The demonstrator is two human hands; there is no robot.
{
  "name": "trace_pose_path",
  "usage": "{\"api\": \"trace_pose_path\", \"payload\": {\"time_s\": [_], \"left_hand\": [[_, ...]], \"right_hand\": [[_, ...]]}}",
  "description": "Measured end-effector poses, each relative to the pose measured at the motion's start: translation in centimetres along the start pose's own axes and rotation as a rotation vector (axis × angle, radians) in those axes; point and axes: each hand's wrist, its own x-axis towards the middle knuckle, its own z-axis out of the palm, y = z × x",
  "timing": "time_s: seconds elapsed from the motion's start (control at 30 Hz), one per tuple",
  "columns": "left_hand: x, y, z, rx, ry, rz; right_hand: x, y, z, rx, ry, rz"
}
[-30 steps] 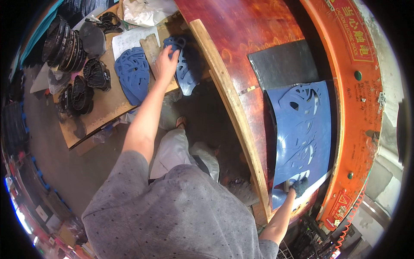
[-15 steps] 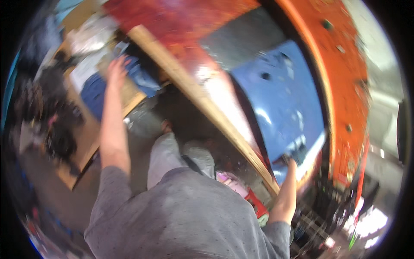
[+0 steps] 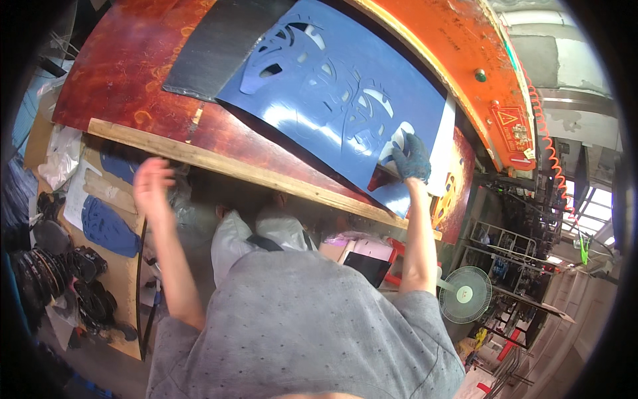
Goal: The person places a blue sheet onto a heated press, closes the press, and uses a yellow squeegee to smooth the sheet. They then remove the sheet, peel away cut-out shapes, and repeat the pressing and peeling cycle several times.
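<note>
A shiny blue sheet with cut-out shapes lies slanted over the dark red worktable. My right hand, in a dark glove, is closed at the sheet's near right corner, beside a cut opening. Its fingertips are partly hidden. My left hand is bare and empty, held in the air in front of the table's wooden edge strip; its fingers are slightly curled, apart and a little blurred. Below it to the left, a blue cut piece rests on a cardboard-covered side table.
A dark grey sheet lies beside the blue one. Behind rises an orange machine beam with a coiled red hose. Black parts crowd the side table. A fan stands at the right, near a yellow cut-out piece.
My view has swung from the side table toward the worktable. My left hand has moved away from the blue pieces there. My right hand stays at the blue sheet's near corner.
</note>
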Motion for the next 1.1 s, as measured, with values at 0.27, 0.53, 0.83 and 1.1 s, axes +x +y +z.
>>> {"api": "trace_pose_path", "payload": {"time_s": [0.27,0.53,0.83,1.1], "left_hand": [[-10.1,3.8,24.2,-0.559,-0.495,-0.963],[-11.7,2.2,29.2,-0.800,-0.392,-0.869],[-13.0,2.4,30.4,-0.850,-0.333,-0.837],[-14.1,4.6,31.9,-0.559,-0.348,-0.656]], "right_hand": [[-0.8,-6.2,0.5,0.294,-0.003,-0.670],[3.3,-3.4,0.9,0.552,-0.169,-0.719],[1.0,6.3,-5.2,1.235,-0.586,-0.177],[-2.2,-5.2,-0.8,0.541,-0.283,-0.376]]}}
